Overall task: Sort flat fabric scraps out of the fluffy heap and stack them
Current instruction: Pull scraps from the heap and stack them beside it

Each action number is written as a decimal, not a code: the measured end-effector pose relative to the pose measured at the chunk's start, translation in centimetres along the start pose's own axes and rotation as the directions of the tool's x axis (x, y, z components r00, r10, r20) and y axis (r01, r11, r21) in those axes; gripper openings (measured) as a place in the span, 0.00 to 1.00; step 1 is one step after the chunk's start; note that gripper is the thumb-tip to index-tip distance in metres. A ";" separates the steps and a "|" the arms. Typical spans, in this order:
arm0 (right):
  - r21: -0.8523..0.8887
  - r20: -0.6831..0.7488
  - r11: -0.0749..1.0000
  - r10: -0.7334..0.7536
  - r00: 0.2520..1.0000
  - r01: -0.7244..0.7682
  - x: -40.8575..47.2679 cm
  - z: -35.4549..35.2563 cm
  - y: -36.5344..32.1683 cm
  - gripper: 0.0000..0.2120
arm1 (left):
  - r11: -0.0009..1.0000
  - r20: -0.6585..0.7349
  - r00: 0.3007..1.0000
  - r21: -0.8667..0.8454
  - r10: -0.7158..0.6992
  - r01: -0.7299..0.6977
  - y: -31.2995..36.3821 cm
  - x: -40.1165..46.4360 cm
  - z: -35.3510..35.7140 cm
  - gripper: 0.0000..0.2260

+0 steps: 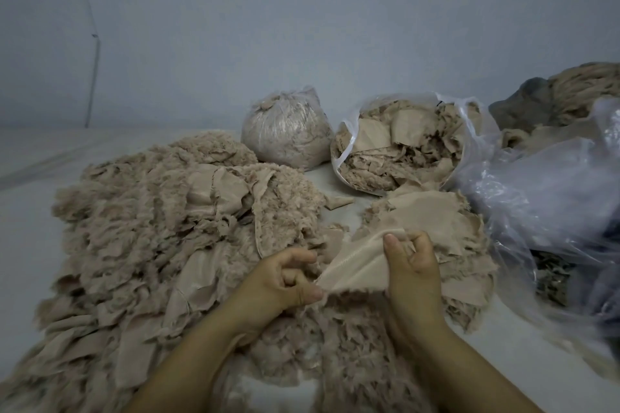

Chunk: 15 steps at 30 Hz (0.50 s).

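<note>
Hands meet low in the middle, both pinching one flat beige scrap: the left hand nips its near corner between thumb and curled fingers, and the right hand grips the opposite edge with the thumb up. The scrap hangs stretched between them, over the near edge of the stack of flat pieces lying to the right. The fluffy heap sprawls across the left of the pale floor, with a tied bag, an open bag of scraps and loose plastic behind and to the right.
</note>
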State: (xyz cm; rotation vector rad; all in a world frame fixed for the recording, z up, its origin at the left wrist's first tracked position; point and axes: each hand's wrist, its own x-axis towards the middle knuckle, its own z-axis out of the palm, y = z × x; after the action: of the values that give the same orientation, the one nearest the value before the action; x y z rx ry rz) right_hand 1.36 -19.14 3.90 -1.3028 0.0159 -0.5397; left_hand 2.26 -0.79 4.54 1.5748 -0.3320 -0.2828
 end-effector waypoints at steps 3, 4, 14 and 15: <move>0.005 0.072 0.999 0.051 0.996 -0.052 0.6 -0.7 -0.1 0.07 | 0.996 0.024 1.000 0.093 -0.001 -0.001 -0.1 -0.2 -0.5 0.13; 0.001 0.082 0.998 0.060 0.995 -0.060 0.7 -0.8 -0.2 0.07 | 0.989 0.035 0.999 0.151 -0.004 -0.001 -0.1 -0.2 -0.5 0.10; -0.385 -0.046 0.919 -0.115 0.992 0.089 7.7 -3.6 -4.4 0.05 | 0.937 0.002 0.991 0.326 0.136 -0.129 -0.1 -0.2 -0.4 0.08; -0.438 -0.067 0.896 -0.122 0.990 0.081 9.0 -4.0 -5.0 0.05 | 0.913 0.024 0.988 0.381 0.151 -0.149 -0.3 -0.1 -0.2 0.06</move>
State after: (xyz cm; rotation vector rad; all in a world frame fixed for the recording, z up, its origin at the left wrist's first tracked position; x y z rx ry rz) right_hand 6.14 -27.04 9.90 -1.7209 0.1546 -0.7138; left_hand 2.24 -0.53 4.24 1.9216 -0.5254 -0.0951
